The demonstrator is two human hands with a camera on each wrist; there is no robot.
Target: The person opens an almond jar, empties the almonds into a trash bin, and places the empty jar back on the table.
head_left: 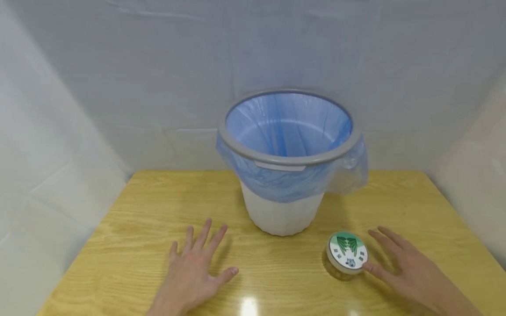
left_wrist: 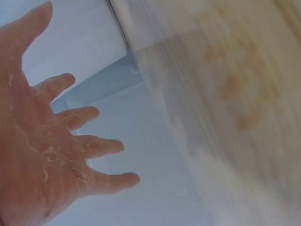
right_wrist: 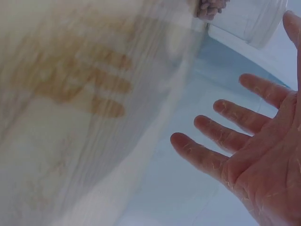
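Left hand (head_left: 193,270): flat over the wooden table (head_left: 130,228), palm down, fingers straight and spread, holding nothing; in the left wrist view (left_wrist: 42,155) seen from the palm side, all five digits fanned out.
Left hand's neighbours: bare tabletop beneath; white bin just ahead and to its right, not touching.
Right hand (head_left: 407,270): open, fingers straight and slightly apart, palm down, gripping nothing; thumb tip at the near right edge of the jar, touching it or only just short of it, cannot tell which.
Right hand, wrist view (right_wrist: 254,155): palm side up close, fingers extended and separated, much of the background blurred.
Jar (head_left: 347,256): small, round, clear-walled, upright on the table, standing in front of the bin and to its right, apart from it; brownish contents visible through the wall.
Jar lid (head_left: 348,250): white and green label with leaf-like marks, facing up; print too small to read.
Jar, right wrist view (right_wrist: 211,7): only a cropped bit of lumpy contents at the top edge.
Bin (head_left: 282,210): white bucket-shaped body, upright, near the middle of the table toward the back.
Bin rim (head_left: 284,160): grey ring clamping a blue plastic liner (head_left: 288,125); liner folded over the outside, hanging loose on the right.
Backdrop (head_left: 118,66): pale cloth or sheet on three sides.
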